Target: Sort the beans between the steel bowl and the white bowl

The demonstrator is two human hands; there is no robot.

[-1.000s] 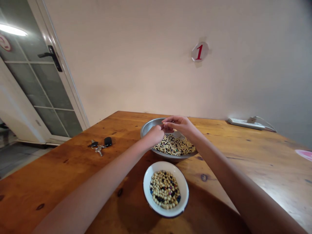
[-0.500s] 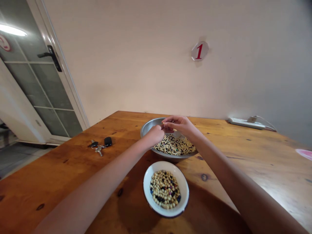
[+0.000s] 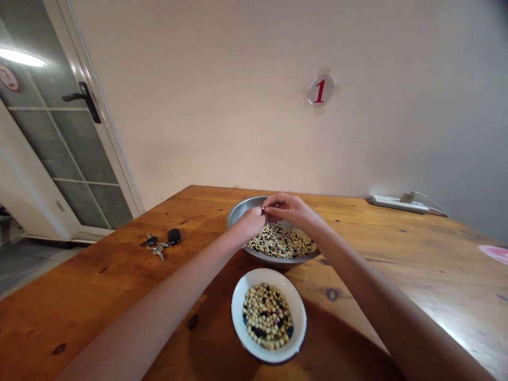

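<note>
Over the far side of a metal bowl point(image 3: 278, 260) my two hands meet at the fingertips. My left hand point(image 3: 251, 224) is closed in a fist-like pinch, and what its fingers hold is hidden. My right hand point(image 3: 291, 210) pinches its thumb and fingers together on a small bead point(image 3: 262, 210) against the left fingers. Below them the metal bowl holds many small beads point(image 3: 283, 242), mostly cream with black and a few coloured ones. Nearer to me stands a white dish point(image 3: 237, 309) with a dark rim, holding larger cream, black, blue and purple beads point(image 3: 268, 316).
A bunch of keys point(image 3: 159, 247) with a black fob lies on the wooden table point(image 3: 130, 296) at the left. A white power strip point(image 3: 399, 203) with a plug and cable rests at the back right. Behind is a wall with a red number sign point(image 3: 321, 91); a door point(image 3: 75, 143) stands left.
The right fingertips, with a pale bead between them, have come down and closer against the left hand. The whole view has shifted slightly, so the scene sits a little lower.
</note>
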